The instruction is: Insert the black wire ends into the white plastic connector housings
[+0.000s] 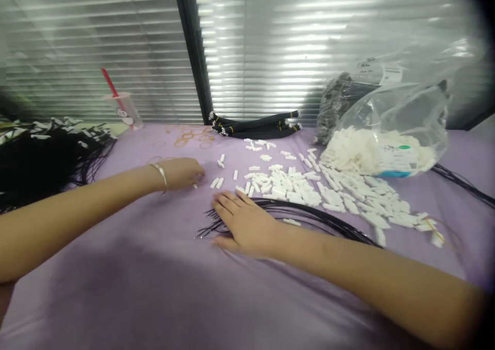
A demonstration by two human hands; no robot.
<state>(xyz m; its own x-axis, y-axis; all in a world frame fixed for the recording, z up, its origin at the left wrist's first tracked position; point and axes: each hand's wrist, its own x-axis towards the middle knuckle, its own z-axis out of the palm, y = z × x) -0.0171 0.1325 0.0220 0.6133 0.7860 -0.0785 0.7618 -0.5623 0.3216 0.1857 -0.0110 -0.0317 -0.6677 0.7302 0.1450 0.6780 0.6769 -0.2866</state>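
My left hand (180,173), with a bracelet at its wrist, hovers low over the purple cloth, left of the loose pieces. Its fingers are curled, and the end of a small white plastic piece (195,186) shows beneath the fingertips; the rest is hidden. Palm down, my right hand (247,225) lies with fingers stretched over a bundle of black wires (328,217). Thin wire ends (204,231) with small bright tips stick out left of that hand. Just beyond its fingertips, several white plastic pieces (286,185) are scattered in a loose pile.
A clear bag of white pieces (367,149) stands at the right. Tied black wire bundles (255,126) lie at the back by the blinds. At the left are a heap of black wires with white ends (42,159), rubber bands (189,137) and a cup with a red straw (126,110).
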